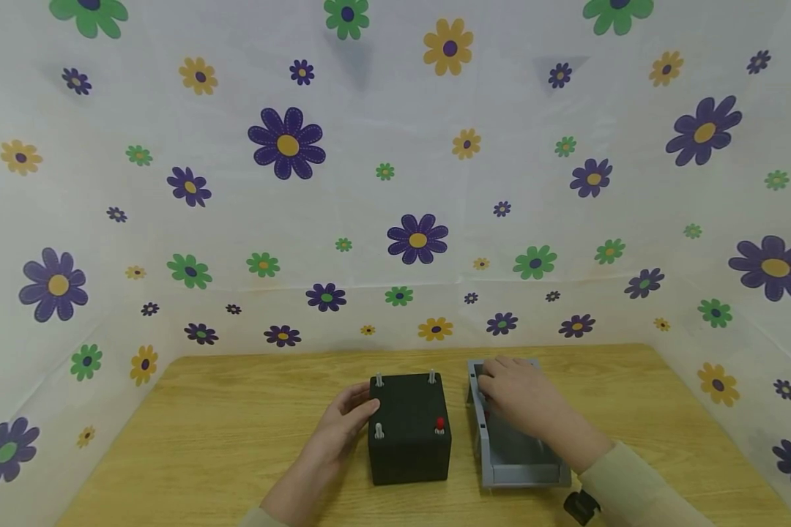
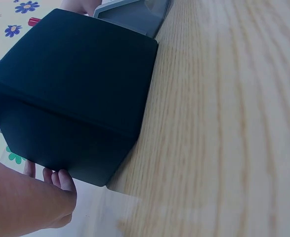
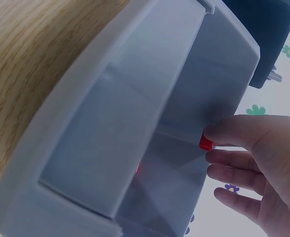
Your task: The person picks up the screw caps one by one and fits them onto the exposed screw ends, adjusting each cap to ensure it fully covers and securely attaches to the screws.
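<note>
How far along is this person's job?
Done: a red cap tops one corner of the black box. In progress: the right hand pinches another red piece at the gray bin; the left hand touches the box. Probably left: three bare metal posts.

One black box (image 1: 410, 406), four metal posts (image 1: 379, 432), at least two red caps (image 1: 440, 423), one grey tray (image 1: 526, 476), one wooden table (image 1: 237, 424)

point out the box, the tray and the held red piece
box (image 1: 409, 424): head view, on its black top, toward the near edge
tray (image 1: 510, 445): head view, on its bare grey floor
held red piece (image 3: 206, 143): right wrist view, on its exposed side
</note>
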Available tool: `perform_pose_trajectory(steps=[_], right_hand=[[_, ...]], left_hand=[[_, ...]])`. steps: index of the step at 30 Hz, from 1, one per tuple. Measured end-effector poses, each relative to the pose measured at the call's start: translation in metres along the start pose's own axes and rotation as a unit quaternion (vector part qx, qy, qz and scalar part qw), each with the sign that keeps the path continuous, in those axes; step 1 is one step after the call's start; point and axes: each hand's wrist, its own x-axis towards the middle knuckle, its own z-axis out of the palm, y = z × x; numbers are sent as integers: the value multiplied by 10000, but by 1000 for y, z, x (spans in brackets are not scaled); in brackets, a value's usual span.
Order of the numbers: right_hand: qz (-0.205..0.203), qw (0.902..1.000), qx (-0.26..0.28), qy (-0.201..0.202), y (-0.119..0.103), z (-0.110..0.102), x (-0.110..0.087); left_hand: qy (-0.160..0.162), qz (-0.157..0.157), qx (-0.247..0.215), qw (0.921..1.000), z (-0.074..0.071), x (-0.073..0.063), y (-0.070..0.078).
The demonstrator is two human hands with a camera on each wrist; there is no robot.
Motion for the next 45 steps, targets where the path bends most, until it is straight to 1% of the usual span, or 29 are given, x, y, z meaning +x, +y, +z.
perform_pose_trajectory(steps=[7,12,18,31,35,45], right_hand=[[-84,9998,-105,164,0,2,-1],[6,9999,-73,96,-1,2,0],[92,9999,-46,26,-2,1,3],[-37,9998,-98,167,-3,-2,3],[-93,9996,-139,213,-3,-3,4],[-93,9997,-173,111,-3,-5,5]], left_hand=[[-5,-30,-22,10000,0,0,-1],[-40,36,-41,10000,1,-1,0],[-56,38,-33,10000,0,0,-1],[-32,24,-34,10000,0,0,-2],[-11,-28,-12,10000,0,0,-2],[2,-27,-1,10000,0,0,-1]])
